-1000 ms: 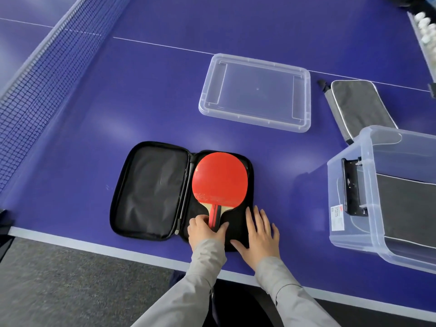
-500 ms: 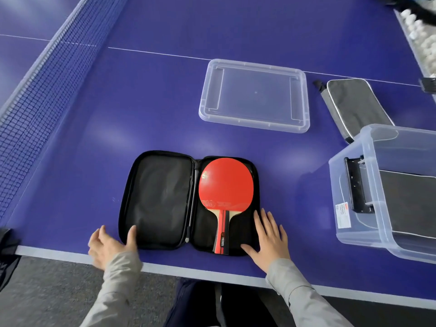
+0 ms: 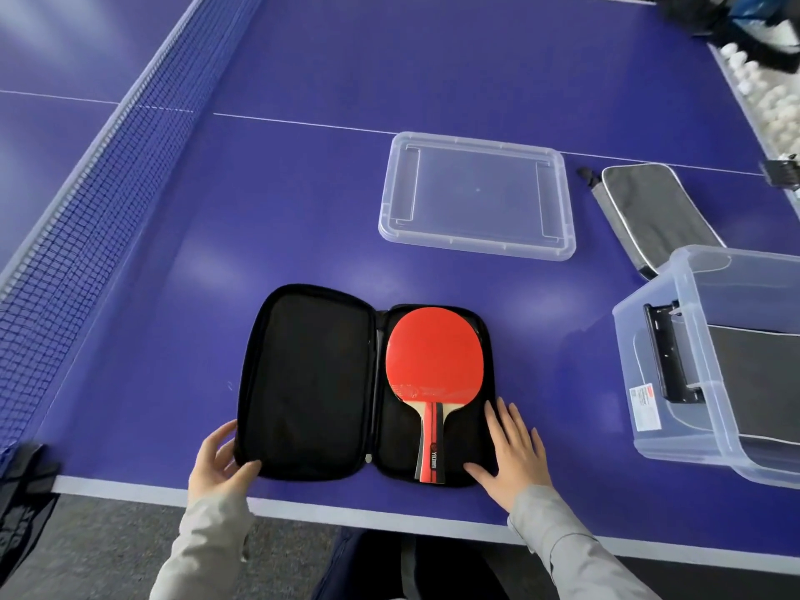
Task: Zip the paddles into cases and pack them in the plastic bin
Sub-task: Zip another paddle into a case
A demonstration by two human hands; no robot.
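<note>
A black zip case (image 3: 307, 374) lies open flat near the table's front edge. A red paddle (image 3: 434, 352) rests in its right half, handle pointing toward me. My left hand (image 3: 220, 461) holds the lower left corner of the empty left flap, thumb on the lining and fingers along the outer edge. My right hand (image 3: 511, 448) lies flat, fingers spread, on the lower right corner of the case beside the paddle handle. The clear plastic bin (image 3: 649, 383) stands at the right with a grey zipped case (image 3: 762, 383) inside.
The bin's clear lid (image 3: 476, 197) lies upside down behind the black case. Another grey case (image 3: 658, 210) lies behind the bin. The net (image 3: 86, 201) runs along the left. A tray of white balls (image 3: 775, 93) sits far right.
My left hand left the paddle handle, swung out to the left, then came onto the lower left corner of the case flap. My right hand stayed on the case's right corner.
</note>
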